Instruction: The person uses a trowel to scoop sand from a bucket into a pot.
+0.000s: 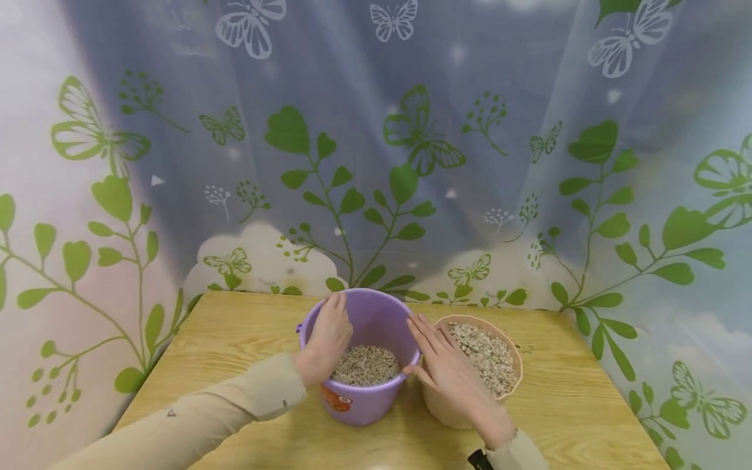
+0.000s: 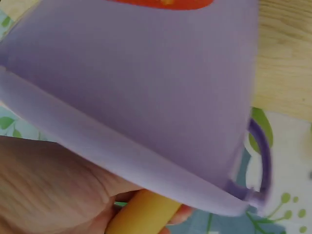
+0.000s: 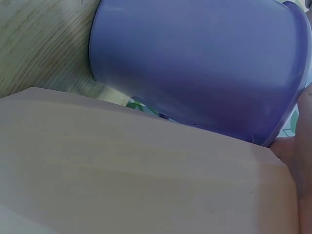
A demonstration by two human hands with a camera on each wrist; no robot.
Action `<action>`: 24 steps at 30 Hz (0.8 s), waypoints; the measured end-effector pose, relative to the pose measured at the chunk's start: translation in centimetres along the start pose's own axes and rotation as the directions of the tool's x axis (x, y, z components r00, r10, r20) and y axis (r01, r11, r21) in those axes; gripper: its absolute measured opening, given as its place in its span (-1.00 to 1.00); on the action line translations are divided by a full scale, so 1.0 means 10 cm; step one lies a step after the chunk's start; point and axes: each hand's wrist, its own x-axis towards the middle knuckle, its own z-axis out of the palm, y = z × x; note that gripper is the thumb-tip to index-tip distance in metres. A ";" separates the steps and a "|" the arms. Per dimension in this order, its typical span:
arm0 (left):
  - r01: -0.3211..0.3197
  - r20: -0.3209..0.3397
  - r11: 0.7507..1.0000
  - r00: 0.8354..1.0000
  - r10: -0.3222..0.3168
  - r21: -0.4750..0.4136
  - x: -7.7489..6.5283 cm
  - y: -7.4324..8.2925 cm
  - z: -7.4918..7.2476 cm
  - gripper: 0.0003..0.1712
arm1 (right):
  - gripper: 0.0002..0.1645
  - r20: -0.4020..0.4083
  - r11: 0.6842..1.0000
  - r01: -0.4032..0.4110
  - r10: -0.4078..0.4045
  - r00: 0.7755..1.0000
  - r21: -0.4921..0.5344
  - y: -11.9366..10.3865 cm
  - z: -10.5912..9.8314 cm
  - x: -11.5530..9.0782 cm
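Note:
A purple bucket stands on the table with small, pale brown grains at its bottom. My left hand is over the bucket's left side, fingers curled. In the left wrist view it grips a smooth yellow handle just past the bucket rim; the rest of that item is hidden. To the bucket's right is a peach tub, filled near its brim with similar grains. My right hand lies across the tub's left edge, its straight fingers reaching the bucket's right rim.
The wooden table ends at a curtain printed with leaves and butterflies, which hangs close behind both containers. A purple handle lug sticks out from the bucket's side.

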 end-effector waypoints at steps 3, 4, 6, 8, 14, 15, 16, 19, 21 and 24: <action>-0.007 0.016 1.000 1.000 0.007 0.020 0.04 0.04 0.01 -0.72 | 0.11 -0.008 1.000 -0.001 0.001 1.000 -0.011 0.00 0.01 -0.01; -0.004 0.013 1.000 1.000 0.004 0.009 0.06 0.05 0.03 -0.72 | 0.11 -0.012 1.000 -0.002 0.002 1.000 -0.017 0.00 0.01 -0.01; 0.005 0.009 1.000 1.000 -0.004 -0.031 0.09 0.05 0.09 -0.73 | 0.11 -0.015 1.000 -0.002 0.002 1.000 -0.022 -0.01 0.01 -0.01; 0.021 -0.001 0.996 1.000 -0.022 -0.092 0.11 0.04 0.16 -0.73 | 0.11 -0.015 1.000 -0.002 0.001 1.000 -0.020 -0.02 0.01 0.00; 0.037 -0.068 0.982 0.996 -0.051 -0.184 0.15 0.02 0.30 -0.66 | 0.09 -0.005 1.000 -0.011 0.011 1.000 -0.012 -0.03 0.01 0.00; 0.038 -0.079 0.982 0.995 -0.053 -0.185 0.16 0.02 0.31 -0.64 | 0.09 -0.002 1.000 -0.014 0.014 1.000 -0.010 -0.03 0.01 0.00; 0.039 -0.101 0.982 0.993 -0.058 -0.186 0.17 0.02 0.32 -0.63 | 0.09 0.003 1.000 -0.018 0.018 1.000 -0.007 -0.03 0.00 0.00; 0.041 -0.180 0.982 0.981 -0.075 -0.185 0.19 0.02 0.37 -0.61 | 0.08 0.005 1.000 -0.021 0.021 1.000 -0.005 -0.03 0.01 -0.01; 0.034 -0.248 0.983 0.966 -0.080 -0.182 0.21 0.02 0.41 -0.62 | 0.09 0.010 1.000 -0.026 0.026 1.000 0.001 -0.03 0.01 -0.01; 0.015 -0.348 0.981 0.934 -0.083 -0.193 0.22 0.01 0.46 -0.67 | 0.09 0.013 1.000 -0.032 0.032 0.999 -0.001 -0.02 0.01 -0.02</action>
